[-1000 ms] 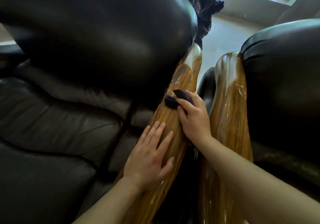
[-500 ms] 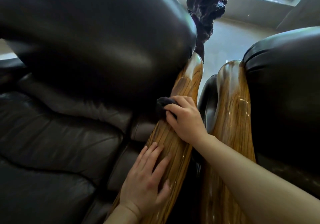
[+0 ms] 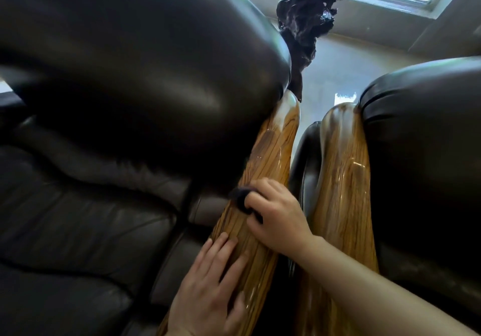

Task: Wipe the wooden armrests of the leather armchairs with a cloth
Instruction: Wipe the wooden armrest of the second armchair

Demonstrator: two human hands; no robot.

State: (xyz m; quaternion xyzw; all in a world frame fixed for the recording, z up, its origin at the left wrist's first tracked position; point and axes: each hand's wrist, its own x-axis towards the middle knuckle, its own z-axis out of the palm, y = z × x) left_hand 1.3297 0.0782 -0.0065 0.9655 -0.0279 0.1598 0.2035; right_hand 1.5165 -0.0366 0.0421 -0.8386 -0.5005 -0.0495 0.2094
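The right hand (image 3: 277, 212) has its grip clamped on the dark cloth (image 3: 240, 200), pressed to the left armrest (image 3: 270, 153), while the left hand (image 3: 210, 294) lies flat and open lower down it, probably for steadying.

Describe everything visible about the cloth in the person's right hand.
The cloth is small, dark, almost black, and looks soft and fuzzy. It is bunched up in the grip of the right hand, so only a rounded wad shows past the fingers; its full size and shape are hidden. It is pressed against the left edge of the glossy wooden armrest, about midway along it, next to the dark leather cushion.
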